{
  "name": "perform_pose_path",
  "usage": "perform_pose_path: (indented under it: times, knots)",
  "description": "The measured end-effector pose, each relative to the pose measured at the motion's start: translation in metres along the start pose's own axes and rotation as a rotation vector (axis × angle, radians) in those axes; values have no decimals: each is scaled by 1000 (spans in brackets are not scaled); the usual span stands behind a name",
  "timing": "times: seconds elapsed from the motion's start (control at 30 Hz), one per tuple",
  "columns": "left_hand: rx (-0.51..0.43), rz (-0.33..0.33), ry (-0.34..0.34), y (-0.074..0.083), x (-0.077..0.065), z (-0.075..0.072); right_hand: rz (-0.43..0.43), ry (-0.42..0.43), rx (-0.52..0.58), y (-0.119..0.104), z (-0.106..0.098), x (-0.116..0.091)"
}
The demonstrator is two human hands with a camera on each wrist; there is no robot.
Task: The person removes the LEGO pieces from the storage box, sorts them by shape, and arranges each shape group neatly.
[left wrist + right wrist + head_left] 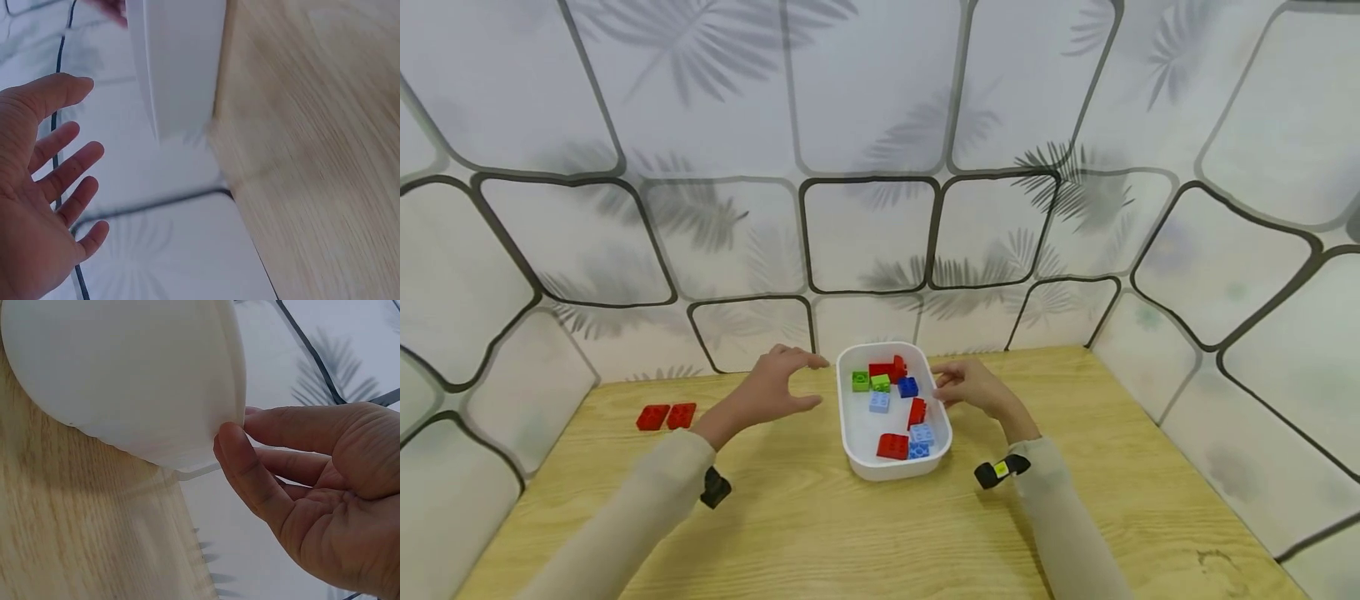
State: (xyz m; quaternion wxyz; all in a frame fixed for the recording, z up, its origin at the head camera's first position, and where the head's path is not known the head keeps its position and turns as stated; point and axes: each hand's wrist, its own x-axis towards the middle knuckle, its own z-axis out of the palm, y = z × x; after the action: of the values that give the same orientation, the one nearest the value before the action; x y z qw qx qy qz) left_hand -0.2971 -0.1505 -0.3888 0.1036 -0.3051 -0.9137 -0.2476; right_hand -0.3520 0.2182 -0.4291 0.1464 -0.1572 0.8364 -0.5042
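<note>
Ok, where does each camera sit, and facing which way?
Head: on the head, facing forward and down over tray, bricks, table; left hand, right hand, sleeves show.
Left wrist: on that wrist, facing the tray's outside; left hand shows, plus a blur, perhaps the right.
Right wrist: on that wrist, facing the tray; right hand pinches it.
Wrist views share tray and table.

Red bricks [892, 447], lime-green bricks [860, 382], a dark blue brick [907, 387] and pale blue bricks [879, 402] colour the white tray [863, 429]. The desk [820, 533] is yellowish, wood-grained; the whitish wall [872, 233] bears grey leaf patterns and black-and-grey outlines. Sleeves [640, 500] are beige, the right wristband [1002, 470] black with yellow.
</note>
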Motion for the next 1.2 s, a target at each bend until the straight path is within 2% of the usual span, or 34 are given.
perform_pose_path:
  times: [0.23,0.4,0.53,0.67,0.83,1.07,1.2]
  knots:
    - [25,46,-117,39,20,27,1,10,0,0,-1,0]
    - [71,63,-202,56,29,52,-2,12,8,0,-1,0]
    - [92,61,-264,59,33,70,-4,6,16,1,-1,0]
    - [70,39,-316,60,36,81,-12,-2,15,2,0,0]
    - [42,19,-361,60,39,87,-11,-8,20,2,1,-1]
    - [55,39,-358,61,47,93,-36,-19,32,5,1,2]
    - [60,29,-389,63,49,97,-36,-20,30,6,1,2]
